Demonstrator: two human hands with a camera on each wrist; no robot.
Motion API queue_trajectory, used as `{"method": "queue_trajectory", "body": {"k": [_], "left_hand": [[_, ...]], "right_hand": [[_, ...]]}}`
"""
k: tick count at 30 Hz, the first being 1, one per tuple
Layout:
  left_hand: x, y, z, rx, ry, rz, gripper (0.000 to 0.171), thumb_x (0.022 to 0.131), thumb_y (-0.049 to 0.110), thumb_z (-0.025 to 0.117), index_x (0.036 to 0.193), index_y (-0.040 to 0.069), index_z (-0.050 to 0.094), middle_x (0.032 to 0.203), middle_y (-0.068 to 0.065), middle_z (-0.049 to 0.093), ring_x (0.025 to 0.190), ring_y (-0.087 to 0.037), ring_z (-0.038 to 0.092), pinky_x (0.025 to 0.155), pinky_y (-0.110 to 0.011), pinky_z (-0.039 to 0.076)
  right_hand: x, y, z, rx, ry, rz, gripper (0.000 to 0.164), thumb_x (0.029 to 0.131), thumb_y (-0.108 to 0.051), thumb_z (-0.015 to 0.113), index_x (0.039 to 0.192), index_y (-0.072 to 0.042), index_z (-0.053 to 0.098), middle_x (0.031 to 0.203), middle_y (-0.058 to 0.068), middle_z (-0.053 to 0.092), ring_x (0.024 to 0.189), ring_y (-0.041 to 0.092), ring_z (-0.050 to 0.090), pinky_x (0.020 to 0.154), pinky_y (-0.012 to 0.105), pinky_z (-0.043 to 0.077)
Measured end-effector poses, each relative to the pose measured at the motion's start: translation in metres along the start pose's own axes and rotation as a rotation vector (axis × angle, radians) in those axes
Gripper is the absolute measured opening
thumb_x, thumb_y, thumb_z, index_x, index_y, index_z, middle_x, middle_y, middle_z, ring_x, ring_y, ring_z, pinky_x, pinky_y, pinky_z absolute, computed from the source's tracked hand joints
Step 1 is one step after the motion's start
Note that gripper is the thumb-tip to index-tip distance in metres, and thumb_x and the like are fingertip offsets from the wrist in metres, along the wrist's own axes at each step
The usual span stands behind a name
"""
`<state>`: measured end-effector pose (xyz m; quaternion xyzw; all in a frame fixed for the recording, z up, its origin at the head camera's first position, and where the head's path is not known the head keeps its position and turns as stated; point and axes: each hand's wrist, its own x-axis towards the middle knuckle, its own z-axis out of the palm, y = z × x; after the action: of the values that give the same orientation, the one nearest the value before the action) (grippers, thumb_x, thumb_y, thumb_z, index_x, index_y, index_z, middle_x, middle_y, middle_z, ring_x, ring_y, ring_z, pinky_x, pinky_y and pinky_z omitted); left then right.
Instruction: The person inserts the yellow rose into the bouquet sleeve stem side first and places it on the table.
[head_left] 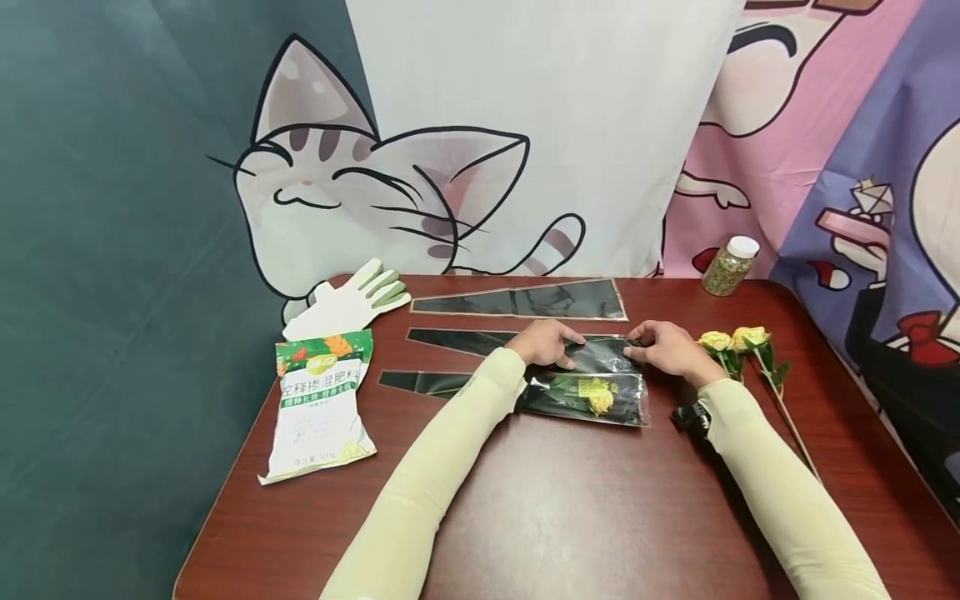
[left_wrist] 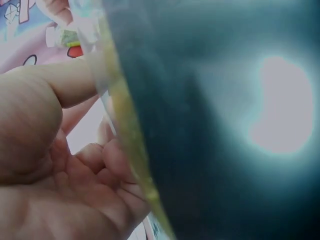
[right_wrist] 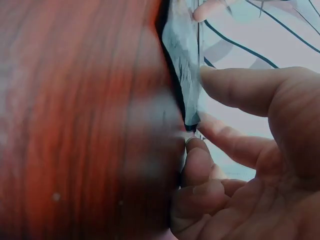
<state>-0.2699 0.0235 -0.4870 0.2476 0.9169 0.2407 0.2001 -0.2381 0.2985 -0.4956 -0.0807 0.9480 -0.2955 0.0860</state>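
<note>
In the head view, my left hand (head_left: pixel 547 343) is at the middle flower sleeve (head_left: pixel 600 354), its thumb and index finger spread over the film. The left wrist view has the thumb at the sleeve's yellow-bordered edge (left_wrist: pixel 125 110), the other fingers curled beside it. At the sleeve's wide right end, my right hand (head_left: pixel 667 348) pinches the film between thumb and fingers. Just in front lies another dark, clear-faced sleeve (head_left: pixel 547 400) with a yellow rose (head_left: pixel 600 397) inside. Glare covers part of the film in the left wrist view.
A third sleeve (head_left: pixel 517 301) lies at the back of the table (head_left: pixel 555 508). Two loose yellow roses (head_left: pixel 750 337) lie on the right, below a lidded jar (head_left: pixel 729 267) of dried bits. Left are white-and-green gloves (head_left: pixel 345 304) and a fertilizer bag (head_left: pixel 322 408).
</note>
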Motion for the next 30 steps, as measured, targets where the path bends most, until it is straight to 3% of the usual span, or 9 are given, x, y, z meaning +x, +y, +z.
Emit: {"method": "queue_trajectory", "body": {"k": [2, 7, 13, 16, 19, 21, 27, 30], "left_hand": [[0.001, 0.0, -0.001, 0.016, -0.01, 0.002, 0.05, 0.092, 0.026, 0.085, 0.14, 0.032, 0.071, 0.15, 0.001, 0.065, 0.133, -0.017, 0.062, 0.111, -0.028, 0.053], [0.0, 0.0, -0.003, 0.014, -0.029, 0.005, 0.052, 0.094, 0.027, 0.083, 0.143, 0.033, 0.069, 0.151, 0.0, 0.064, 0.103, -0.016, 0.065, 0.094, -0.026, 0.053], [0.001, 0.001, -0.004, -0.034, -0.058, -0.034, 0.051, 0.095, 0.023, 0.082, 0.144, 0.034, 0.068, 0.157, 0.001, 0.058, 0.072, -0.014, 0.046, 0.077, -0.027, 0.046], [0.003, 0.003, -0.004, -0.002, -0.044, -0.022, 0.052, 0.095, 0.027, 0.082, 0.144, 0.035, 0.067, 0.153, 0.003, 0.063, 0.077, -0.014, 0.055, 0.083, -0.026, 0.051], [0.003, 0.005, -0.005, 0.011, -0.01, -0.003, 0.052, 0.095, 0.029, 0.082, 0.144, 0.033, 0.067, 0.149, 0.001, 0.066, 0.098, -0.017, 0.067, 0.094, -0.028, 0.056], [0.003, 0.005, -0.005, 0.025, 0.0, -0.007, 0.052, 0.095, 0.031, 0.082, 0.144, 0.034, 0.067, 0.15, 0.002, 0.065, 0.112, -0.017, 0.068, 0.1, -0.03, 0.057], [0.001, 0.003, -0.001, -0.006, -0.01, -0.047, 0.05, 0.095, 0.03, 0.082, 0.143, 0.034, 0.068, 0.149, 0.003, 0.065, 0.113, -0.021, 0.067, 0.1, -0.029, 0.056], [0.0, 0.001, 0.0, -0.015, -0.004, -0.048, 0.05, 0.096, 0.029, 0.082, 0.144, 0.032, 0.068, 0.151, 0.002, 0.064, 0.117, -0.027, 0.068, 0.107, -0.03, 0.056]], "right_hand": [[0.0, 0.0, -0.001, 0.015, 0.009, 0.019, 0.041, 0.096, -0.036, 0.078, 0.117, -0.004, 0.065, 0.1, 0.012, 0.07, 0.093, 0.028, 0.062, 0.079, 0.035, 0.047], [0.0, 0.003, -0.002, 0.105, 0.004, 0.049, 0.041, 0.097, -0.037, 0.078, 0.109, -0.002, 0.061, 0.085, 0.004, 0.062, 0.078, 0.021, 0.056, 0.069, 0.029, 0.044], [-0.005, 0.007, -0.003, 0.206, -0.118, 0.064, 0.044, 0.101, -0.045, 0.071, 0.085, -0.007, 0.056, 0.064, -0.001, 0.053, 0.06, 0.019, 0.051, 0.053, 0.029, 0.041], [-0.008, 0.007, -0.008, 0.227, -0.142, 0.048, 0.044, 0.104, -0.041, 0.069, 0.08, -0.008, 0.055, 0.063, 0.001, 0.055, 0.062, 0.02, 0.056, 0.055, 0.029, 0.042], [-0.008, 0.004, -0.012, 0.259, -0.125, 0.035, 0.04, 0.105, -0.034, 0.068, 0.079, -0.007, 0.054, 0.064, 0.001, 0.056, 0.065, 0.021, 0.06, 0.058, 0.029, 0.044], [-0.007, 0.004, -0.012, 0.279, -0.127, 0.035, 0.038, 0.105, -0.03, 0.067, 0.079, -0.006, 0.054, 0.064, 0.0, 0.056, 0.066, 0.02, 0.061, 0.059, 0.029, 0.046], [-0.005, 0.007, -0.009, 0.337, -0.149, 0.06, 0.036, 0.106, -0.027, 0.067, 0.084, 0.001, 0.059, 0.066, 0.001, 0.059, 0.061, 0.018, 0.054, 0.054, 0.028, 0.043], [-0.005, 0.008, -0.007, 0.367, -0.137, 0.073, 0.034, 0.106, -0.029, 0.067, 0.092, 0.003, 0.064, 0.067, 0.001, 0.061, 0.063, 0.018, 0.058, 0.055, 0.029, 0.045]]}}
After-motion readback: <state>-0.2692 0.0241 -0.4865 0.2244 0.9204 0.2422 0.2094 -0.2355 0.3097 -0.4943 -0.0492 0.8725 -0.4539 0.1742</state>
